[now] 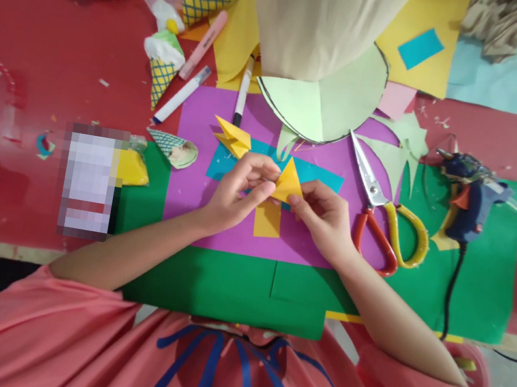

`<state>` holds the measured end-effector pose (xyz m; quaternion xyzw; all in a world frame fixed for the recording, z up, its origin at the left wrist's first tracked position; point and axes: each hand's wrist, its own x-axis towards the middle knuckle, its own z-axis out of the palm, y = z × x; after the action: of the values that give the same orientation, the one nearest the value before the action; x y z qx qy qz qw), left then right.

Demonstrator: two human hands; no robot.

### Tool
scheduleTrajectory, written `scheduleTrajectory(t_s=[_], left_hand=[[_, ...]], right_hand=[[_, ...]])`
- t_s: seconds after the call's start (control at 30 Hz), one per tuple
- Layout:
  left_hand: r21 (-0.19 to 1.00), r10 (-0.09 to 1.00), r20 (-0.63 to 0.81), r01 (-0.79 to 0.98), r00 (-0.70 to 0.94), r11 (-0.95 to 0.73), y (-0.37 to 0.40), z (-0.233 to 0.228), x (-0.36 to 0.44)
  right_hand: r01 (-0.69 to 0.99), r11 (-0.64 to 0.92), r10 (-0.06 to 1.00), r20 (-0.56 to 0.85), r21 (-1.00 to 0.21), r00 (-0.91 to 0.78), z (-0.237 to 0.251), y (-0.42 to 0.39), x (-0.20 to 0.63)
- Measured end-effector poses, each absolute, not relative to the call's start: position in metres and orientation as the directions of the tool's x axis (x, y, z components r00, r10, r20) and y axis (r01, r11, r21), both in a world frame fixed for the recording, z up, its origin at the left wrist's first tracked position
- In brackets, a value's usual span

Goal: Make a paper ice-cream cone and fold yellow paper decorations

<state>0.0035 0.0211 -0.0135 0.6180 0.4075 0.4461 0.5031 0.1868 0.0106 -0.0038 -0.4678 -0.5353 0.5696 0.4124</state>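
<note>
Both hands meet over the purple sheet (pixel 190 189) at the table's middle. My left hand (pixel 239 190) and my right hand (pixel 324 214) together pinch a small folded yellow paper triangle (pixel 289 182), held just above a yellow paper square (pixel 267 221). A second folded yellow piece (pixel 233 138) lies on the blue paper strip (pixel 321 176) a little to the upper left of my fingers.
Scissors (pixel 383 221) with red and yellow handles lie right of my right hand. A blue glue gun (pixel 468 202) rests on the green sheet (pixel 482 277). Markers (pixel 242 95), paper cones (pixel 163 68), a light green cut circle (pixel 332 107) and a beige cone (pixel 322 19) lie beyond.
</note>
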Motion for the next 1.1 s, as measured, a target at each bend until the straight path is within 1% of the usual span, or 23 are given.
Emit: scheduleTrajectory(t_s=[0.1,0.2,0.3,0.33,0.43,0.5,0.57,0.7,0.8,0.93,1.0,1.1], left_hand=[[0.972,0.926,0.187,0.076,0.328,-0.223,0.021,-0.016,0.004],[0.981,0.927,0.185,-0.014,0.327,-0.191,0.022,-0.02,0.006],[0.986,0.932,0.164,-0.074,0.323,-0.148,0.022,-0.022,0.007],[0.99,0.928,0.14,-0.056,0.346,-0.128,0.022,-0.022,0.006],[0.994,0.902,0.046,0.066,0.43,-0.082,0.022,-0.023,0.002],[0.989,0.895,-0.001,0.134,0.447,-0.065,0.021,-0.023,0.0],[0.986,0.898,-0.019,0.157,0.44,-0.056,0.02,-0.022,-0.001],[0.987,0.905,-0.028,0.154,0.424,-0.041,0.02,-0.018,0.0],[0.989,0.92,-0.045,0.148,0.389,-0.014,0.021,-0.015,0.002],[0.99,0.919,-0.069,0.143,0.389,0.014,0.022,-0.014,0.003],[0.99,0.916,-0.061,0.137,0.396,0.007,0.022,-0.012,0.003],[0.99,0.921,-0.024,0.138,0.388,-0.032,0.024,-0.008,0.002]], right_hand=[[0.027,-0.045,0.974,-0.05,-0.999,-0.221,-0.005,0.011,0.187],[0.045,0.019,0.977,0.008,-0.999,-0.214,-0.006,0.011,0.188],[0.114,0.084,0.977,0.059,-0.99,-0.205,-0.005,0.01,0.188],[0.139,0.102,0.976,0.072,-0.985,-0.207,-0.005,0.01,0.188],[0.18,0.153,0.967,0.11,-0.972,-0.229,-0.004,0.01,0.189],[0.193,0.174,0.961,0.123,-0.966,-0.248,-0.004,0.01,0.189],[0.196,0.179,0.956,0.123,-0.964,-0.265,-0.003,0.01,0.189],[0.128,0.142,0.95,0.098,-0.982,-0.297,-0.001,0.009,0.191],[0.056,0.072,0.943,0.05,-0.996,-0.328,0.001,0.008,0.192],[0.093,-0.028,0.947,-0.056,-0.995,-0.317,0.001,0.008,0.19],[0.078,-0.057,0.947,-0.079,-0.995,-0.311,0.0,0.009,0.188],[-0.006,-0.106,0.945,-0.099,-0.994,-0.313,0.0,0.01,0.186]])
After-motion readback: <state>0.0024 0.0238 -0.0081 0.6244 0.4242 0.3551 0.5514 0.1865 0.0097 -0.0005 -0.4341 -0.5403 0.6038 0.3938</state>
